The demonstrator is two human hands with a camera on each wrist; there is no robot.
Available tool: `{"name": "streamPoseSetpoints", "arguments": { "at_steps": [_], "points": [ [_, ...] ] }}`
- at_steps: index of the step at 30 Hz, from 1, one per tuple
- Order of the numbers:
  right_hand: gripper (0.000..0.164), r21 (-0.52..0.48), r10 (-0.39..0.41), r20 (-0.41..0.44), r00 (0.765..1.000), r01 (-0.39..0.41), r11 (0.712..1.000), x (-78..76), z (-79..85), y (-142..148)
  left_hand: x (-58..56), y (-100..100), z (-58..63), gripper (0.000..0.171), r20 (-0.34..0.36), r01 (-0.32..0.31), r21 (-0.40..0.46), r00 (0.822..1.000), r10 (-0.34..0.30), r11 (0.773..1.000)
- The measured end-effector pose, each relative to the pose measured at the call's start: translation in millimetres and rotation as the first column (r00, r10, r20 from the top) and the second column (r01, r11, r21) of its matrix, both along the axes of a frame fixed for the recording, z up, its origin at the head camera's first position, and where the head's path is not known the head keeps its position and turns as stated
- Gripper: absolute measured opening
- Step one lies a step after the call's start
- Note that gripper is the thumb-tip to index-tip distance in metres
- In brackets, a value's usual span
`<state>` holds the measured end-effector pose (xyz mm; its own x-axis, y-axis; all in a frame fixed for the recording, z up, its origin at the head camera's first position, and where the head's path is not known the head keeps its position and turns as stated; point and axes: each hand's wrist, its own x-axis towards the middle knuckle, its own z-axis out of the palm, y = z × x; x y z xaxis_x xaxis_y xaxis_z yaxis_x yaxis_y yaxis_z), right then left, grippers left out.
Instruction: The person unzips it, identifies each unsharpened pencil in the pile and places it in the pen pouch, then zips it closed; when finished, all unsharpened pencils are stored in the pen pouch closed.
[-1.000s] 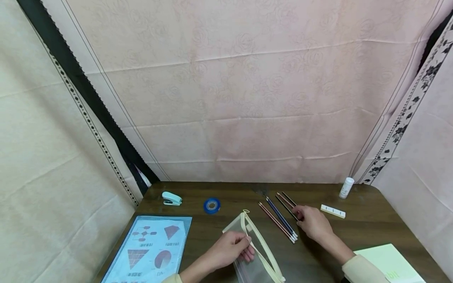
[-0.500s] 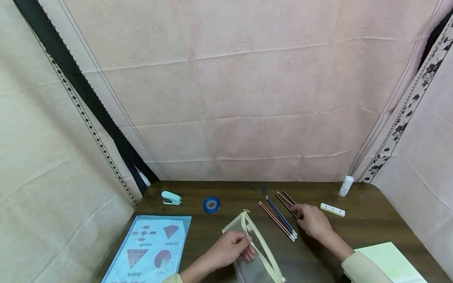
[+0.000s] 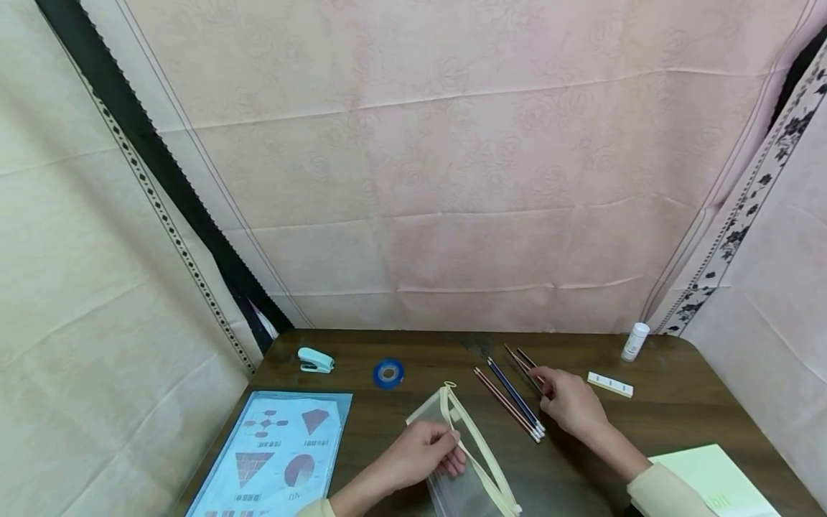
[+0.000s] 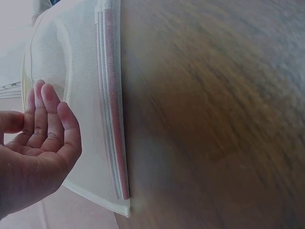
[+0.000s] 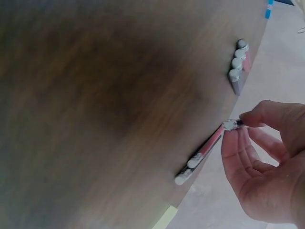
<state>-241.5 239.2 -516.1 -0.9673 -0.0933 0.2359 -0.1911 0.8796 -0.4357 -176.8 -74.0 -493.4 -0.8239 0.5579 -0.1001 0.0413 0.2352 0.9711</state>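
head: left hand (image 3: 428,454) pinches the rim of a mesh zip pouch (image 3: 461,490); right hand (image 3: 571,403) has edged slightly forward. left wrist: the pouch spreads behind loosely bent fingers. right wrist: thumb and fingertips pinch one dark pencil (image 5: 229,125), apparently singling it out from two other pencils (image 5: 207,148) on the tabletop (image 5: 119,109).

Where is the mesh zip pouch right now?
In the head view, the mesh zip pouch is at bottom centre, held by the left hand, left of the pencils.

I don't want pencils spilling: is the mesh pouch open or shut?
Open: the pouch has its two cream edges standing apart in the head view, leaving a gap.
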Motion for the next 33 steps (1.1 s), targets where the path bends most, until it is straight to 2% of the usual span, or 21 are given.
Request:
{"name": "streamPoseSetpoints", "arguments": {
  "at_steps": [3, 5, 8, 13, 14, 17, 20, 21, 24, 27, 33],
  "points": [
    [0.044, -0.059, 0.015, -0.027, 1.000, -0.016, 0.998, 4.4, 5.3, -5, -0.3, 0, -1.1, 0.037, -0.004, -0.006, -0.005, 1.000, 0.006, 1.000],
    [0.041, -0.135, 0.034, -0.025, 0.999, -0.037, 0.990, 8.6, 9.8, -10, -0.5, 0, -2.1, 0.037, -0.007, -0.006, -0.006, 1.000, 0.006, 1.000],
    [0.040, -0.283, 0.071, 0.001, 0.998, -0.067, 0.957, 16.2, 18.5, -19, -1.1, 1, -3.2, 0.038, -0.012, -0.005, -0.012, 1.000, 0.005, 1.000],
    [0.043, -0.493, 0.131, 0.036, 0.991, -0.096, 0.865, 32.0, 37.5, -37, -1.3, 1, -1.6, 0.038, -0.013, -0.006, -0.031, 1.000, 0.006, 1.000],
    [0.042, -0.524, 0.143, 0.043, 0.989, -0.099, 0.846, 37.3, 45.4, -42, -1.4, 1, -1.3, 0.038, -0.011, -0.007, -0.031, 1.000, 0.007, 0.999],
    [0.043, -0.620, 0.191, 0.040, 0.981, -0.126, 0.774, 46.9, 54.9, -53, -1.3, 1, -0.6, 0.038, -0.013, -0.003, -0.019, 1.000, 0.003, 1.000],
    [0.043, -0.692, 0.251, 0.029, 0.968, -0.161, 0.704, 54.0, 58.3, -61, -1.4, 1, -1.5, 0.037, -0.027, 0.003, -0.002, 1.000, -0.003, 1.000],
    [0.043, -0.711, 0.269, 0.021, 0.963, -0.175, 0.681, 54.0, 53.9, -63, -1.2, 1, -1.6, 0.037, -0.031, 0.005, 0.004, 0.999, -0.005, 1.000],
    [0.044, -0.751, 0.319, 0.026, 0.947, -0.193, 0.632, 60.1, 50.9, -69, -1.2, 1, -2.2, 0.037, -0.042, 0.006, 0.008, 0.999, -0.006, 1.000],
    [0.044, -0.763, 0.360, 0.047, 0.932, -0.200, 0.615, 66.4, 46.1, -76, -1.6, 1, -2.1, 0.037, -0.050, 0.011, 0.007, 0.999, -0.011, 1.000],
    [0.043, -0.738, 0.434, 0.107, 0.894, -0.221, 0.638, 76.2, 35.7, -86, -0.9, 1, -1.7, 0.037, -0.048, 0.019, 0.008, 0.999, -0.018, 1.000]
  ]
}}
